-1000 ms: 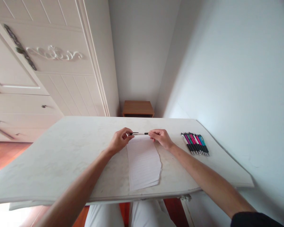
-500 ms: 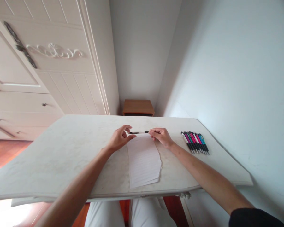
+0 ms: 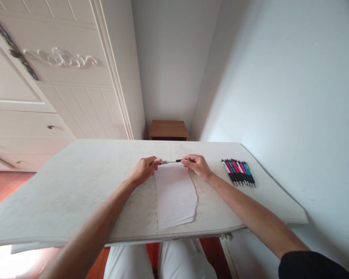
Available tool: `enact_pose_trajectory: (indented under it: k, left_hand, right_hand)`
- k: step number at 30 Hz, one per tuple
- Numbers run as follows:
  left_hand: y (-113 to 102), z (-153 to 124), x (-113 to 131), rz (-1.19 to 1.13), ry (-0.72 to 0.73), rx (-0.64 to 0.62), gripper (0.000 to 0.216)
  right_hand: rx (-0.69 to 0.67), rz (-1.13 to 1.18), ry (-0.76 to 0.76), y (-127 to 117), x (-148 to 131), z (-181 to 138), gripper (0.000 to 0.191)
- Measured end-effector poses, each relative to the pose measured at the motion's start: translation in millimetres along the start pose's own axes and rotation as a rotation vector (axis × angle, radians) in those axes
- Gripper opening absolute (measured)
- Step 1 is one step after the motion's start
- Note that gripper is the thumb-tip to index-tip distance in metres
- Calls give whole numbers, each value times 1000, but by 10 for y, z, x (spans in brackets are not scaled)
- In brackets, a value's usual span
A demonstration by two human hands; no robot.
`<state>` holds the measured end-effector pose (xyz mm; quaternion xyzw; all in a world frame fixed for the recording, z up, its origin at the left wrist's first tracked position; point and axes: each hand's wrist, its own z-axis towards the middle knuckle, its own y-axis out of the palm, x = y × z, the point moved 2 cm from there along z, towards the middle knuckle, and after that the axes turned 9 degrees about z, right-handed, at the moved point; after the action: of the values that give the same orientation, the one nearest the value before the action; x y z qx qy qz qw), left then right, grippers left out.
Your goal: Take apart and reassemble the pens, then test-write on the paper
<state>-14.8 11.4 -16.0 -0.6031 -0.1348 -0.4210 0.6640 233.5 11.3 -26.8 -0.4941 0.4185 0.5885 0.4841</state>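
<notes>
At the paper's (image 3: 177, 199) far edge, pen (image 3: 171, 161) held sideways: left hand (image 3: 148, 168) pinched on one end, right hand (image 3: 197, 166) pinched on the black end. Risk: uneven pull or twist could pop it loose onto the counter (image 3: 104, 174); right forearm swinging wide could scatter the pen row (image 3: 239, 173).

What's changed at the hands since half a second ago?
The left hand has closed: its thumb and fingers, spread apart before, now pinch the left end of the pen. The right hand still grips the other end. The paper and row of pens lie as before.
</notes>
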Motion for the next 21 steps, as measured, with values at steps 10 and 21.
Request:
enact_pose_trajectory:
  k: [10, 21]
  left_hand:
    - [5, 31, -55, 14, 29, 126, 32]
    - [-15, -5, 7, 17, 34, 33, 42]
  right_hand:
    - [14, -1, -4, -12, -2, -4, 34]
    - [4, -4, 5, 6, -22, -21, 35]
